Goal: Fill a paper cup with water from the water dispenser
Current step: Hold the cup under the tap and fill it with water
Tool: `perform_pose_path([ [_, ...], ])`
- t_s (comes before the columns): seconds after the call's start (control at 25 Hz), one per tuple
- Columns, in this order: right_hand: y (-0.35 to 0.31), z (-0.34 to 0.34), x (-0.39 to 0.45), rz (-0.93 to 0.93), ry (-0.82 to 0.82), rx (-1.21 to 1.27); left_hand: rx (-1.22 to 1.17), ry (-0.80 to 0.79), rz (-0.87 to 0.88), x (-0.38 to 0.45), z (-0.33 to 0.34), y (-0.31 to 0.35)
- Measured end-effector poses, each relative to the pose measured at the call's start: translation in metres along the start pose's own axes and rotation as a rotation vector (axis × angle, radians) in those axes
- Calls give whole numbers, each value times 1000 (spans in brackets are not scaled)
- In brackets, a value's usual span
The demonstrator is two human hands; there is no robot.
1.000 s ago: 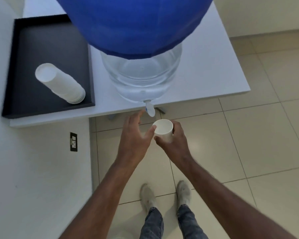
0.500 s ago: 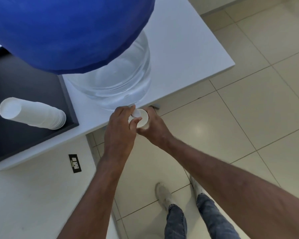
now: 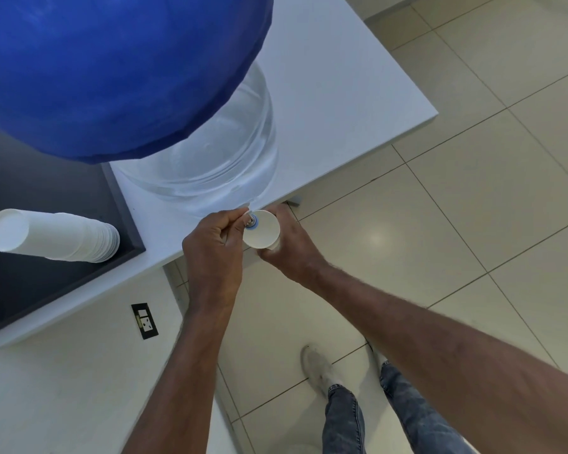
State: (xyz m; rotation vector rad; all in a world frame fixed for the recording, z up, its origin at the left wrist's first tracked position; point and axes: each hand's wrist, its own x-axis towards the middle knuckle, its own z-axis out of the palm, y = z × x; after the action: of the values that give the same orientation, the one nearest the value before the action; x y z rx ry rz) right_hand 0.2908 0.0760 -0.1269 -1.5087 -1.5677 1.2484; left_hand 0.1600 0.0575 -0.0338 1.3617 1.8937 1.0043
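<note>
A water dispenser stands on the white table (image 3: 341,93): a clear tank (image 3: 217,165) under a big blue bottle (image 3: 112,67). Its small tap (image 3: 251,221) juts over the table's front edge. My right hand (image 3: 289,247) holds a white paper cup (image 3: 263,234) upright just below the tap. My left hand (image 3: 214,244) pinches the tap's lever from the left, with its fingertips over the cup's rim. The cup's inside looks white; whether water is in it I cannot tell.
A black tray (image 3: 46,224) on the table's left holds a stack of paper cups (image 3: 53,237) lying on its side. A wall socket (image 3: 144,321) sits below the table. Beige floor tiles, my shoes (image 3: 318,365) and jeans are below.
My left hand reached the tap and closed on its lever. My right hand raised the cup up under the spout. The view swung left and closer.
</note>
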Motion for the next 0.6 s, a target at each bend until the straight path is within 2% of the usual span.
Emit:
perform_pose_path([
  [0.6, 7, -3, 2, 18, 2, -14, 21, -1, -11, 2, 0, -2],
])
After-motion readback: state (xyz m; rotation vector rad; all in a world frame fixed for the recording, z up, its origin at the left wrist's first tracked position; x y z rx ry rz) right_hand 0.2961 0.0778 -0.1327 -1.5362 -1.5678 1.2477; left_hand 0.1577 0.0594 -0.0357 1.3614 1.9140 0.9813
